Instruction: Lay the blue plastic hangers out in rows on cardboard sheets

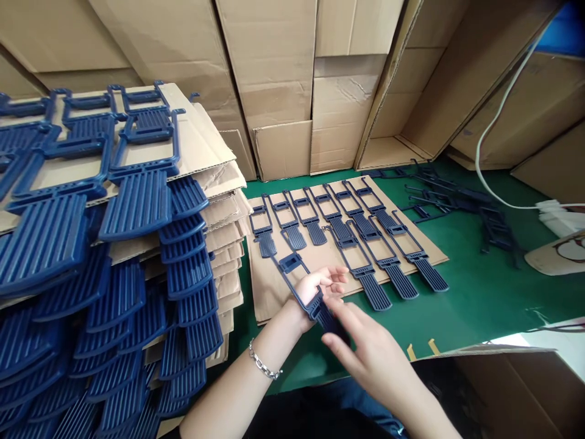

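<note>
A dark blue plastic frame (pixel 290 263) with a ribbed paddle end lies tilted across my left wrist. My left hand (pixel 322 281) passes over one of its side rails and under the other, palm up, its fingers loosely apart and gripping nothing. My right hand (pixel 361 341) has the ribbed end between thumb and fingers; part of that end is hidden by the fingers. Both hands are at the near edge of a cardboard sheet (pixel 274 299), on which several matching frames (pixel 351 241) lie in two rows, paddles pointing toward me.
To the left rises a tall stack of cardboard layers (pixel 205 137) with blue frames between them, paddles (pixel 137 204) overhanging. Loose frames (pixel 457 195) lie heaped at right on the green table (pixel 466 305), near a white cup-like container (pixel 557 253) and white cable (pixel 479 146). Cardboard walls (pixel 269 67) stand behind.
</note>
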Tool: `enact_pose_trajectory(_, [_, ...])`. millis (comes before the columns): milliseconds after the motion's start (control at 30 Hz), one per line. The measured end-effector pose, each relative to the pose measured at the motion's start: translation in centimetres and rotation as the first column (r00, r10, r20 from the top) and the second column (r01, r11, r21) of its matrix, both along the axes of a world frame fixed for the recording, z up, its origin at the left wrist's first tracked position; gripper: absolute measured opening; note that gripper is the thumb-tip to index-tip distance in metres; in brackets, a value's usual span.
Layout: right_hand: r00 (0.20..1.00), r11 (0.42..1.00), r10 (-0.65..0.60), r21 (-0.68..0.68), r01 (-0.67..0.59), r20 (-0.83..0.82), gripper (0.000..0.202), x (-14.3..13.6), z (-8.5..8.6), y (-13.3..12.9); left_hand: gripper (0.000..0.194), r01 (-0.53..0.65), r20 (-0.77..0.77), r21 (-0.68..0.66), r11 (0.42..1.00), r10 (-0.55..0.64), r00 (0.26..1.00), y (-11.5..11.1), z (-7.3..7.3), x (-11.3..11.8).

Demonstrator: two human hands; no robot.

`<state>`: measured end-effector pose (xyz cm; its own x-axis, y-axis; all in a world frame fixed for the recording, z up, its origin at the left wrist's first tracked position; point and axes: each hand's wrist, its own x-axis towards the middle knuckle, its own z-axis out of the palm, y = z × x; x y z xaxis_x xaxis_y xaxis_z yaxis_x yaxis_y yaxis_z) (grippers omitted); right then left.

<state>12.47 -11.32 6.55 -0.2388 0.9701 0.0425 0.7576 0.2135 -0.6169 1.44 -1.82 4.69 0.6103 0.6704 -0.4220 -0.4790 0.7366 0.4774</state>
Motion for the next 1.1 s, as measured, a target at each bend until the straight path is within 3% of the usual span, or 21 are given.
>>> enact_pose_trajectory(133, [0.999,0.996,-0.009,-0.089,0.006,-0.042,0.057,-1.3,-1.0,-0.6,0.03,0.041,-0.044,0.006,0.999,-0.041,0.998,-0.1,-0.5,0.2])
enact_pose_trajectory(233, [0.988,0.996,-0.081,-0.041,0.077,-0.133,0.053,-1.4,-1.6,-0.5,0.02,0.047,-0.077,-0.003,0.999,-0.047,0.996,-0.2,-0.6,0.4])
enact_pose_trajectory(367, [0.968,0.985,-0.165,0.016,0.171,-0.188,0.05,-0.4,-2.0,0.5,0.022,0.0,-0.126,0.007,1.0,0.001,0.992,-0.2,-0.3,0.4])
enact_pose_trajectory(433, [0.969,0.984,-0.172,0.023,0.179,-0.179,0.048,0.3,-1.9,1.0,0.024,-0.073,-0.172,0.028,0.997,0.077,0.982,-0.2,0.0,0.4])
enact_pose_trajectory(500, [0.971,0.982,-0.185,0.014,0.189,-0.15,0.047,0.9,-1.7,1.5,0.024,-0.214,-0.202,0.115,0.97,0.234,0.951,-0.4,0.2,0.3])
enact_pose_trajectory(600, [0.973,0.977,-0.211,-0.044,0.208,-0.092,0.046,1.5,-1.4,1.9,0.03,-0.411,-0.23,0.287,0.866,0.478,0.848,-0.7,0.5,0.1])
enact_pose_trajectory(700, [0.973,0.972,-0.224,-0.089,0.219,-0.052,0.046,1.6,-1.5,2.1,0.03,-0.424,-0.315,0.431,0.797,0.573,0.757,-0.6,0.7,-0.4])
enact_pose_trajectory(800, [0.97,0.967,-0.243,-0.091,0.24,-0.027,0.046,1.5,-1.9,2.2,0.036,-0.173,-0.444,0.676,0.716,0.583,0.68,-0.1,0.7,-1.0])
enact_pose_trajectory(867, [0.969,0.965,-0.247,-0.096,0.245,-0.009,0.047,1.3,-2.2,2.3,0.05,0.112,-0.562,0.779,0.617,0.608,0.561,0.2,0.5,-1.4])
enact_pose_trajectory(900, [0.969,0.964,-0.246,-0.1,0.245,0.005,0.047,1.3,-2.3,2.3,0.056,0.267,-0.624,0.775,0.573,0.626,0.467,0.4,0.3,-1.5])
enact_pose_trajectory(1000, [0.969,0.963,-0.241,-0.111,0.247,0.058,0.048,1.2,-2.4,2.5,0.062,0.671,-0.757,0.538,0.51,0.642,0.119,0.6,-0.5,-1.6])
enact_pose_trajectory(1033, [0.967,0.961,-0.244,-0.114,0.252,0.079,0.048,1.2,-2.4,2.6,0.062,0.748,-0.771,0.436,0.501,0.636,0.023,0.6,-0.8,-1.6])
enact_pose_trajectory(1100, [0.96,0.956,-0.255,-0.121,0.269,0.118,0.046,1.2,-2.4,2.6,0.06,0.823,-0.765,0.304,0.479,0.638,-0.089,0.7,-1.4,-1.5])
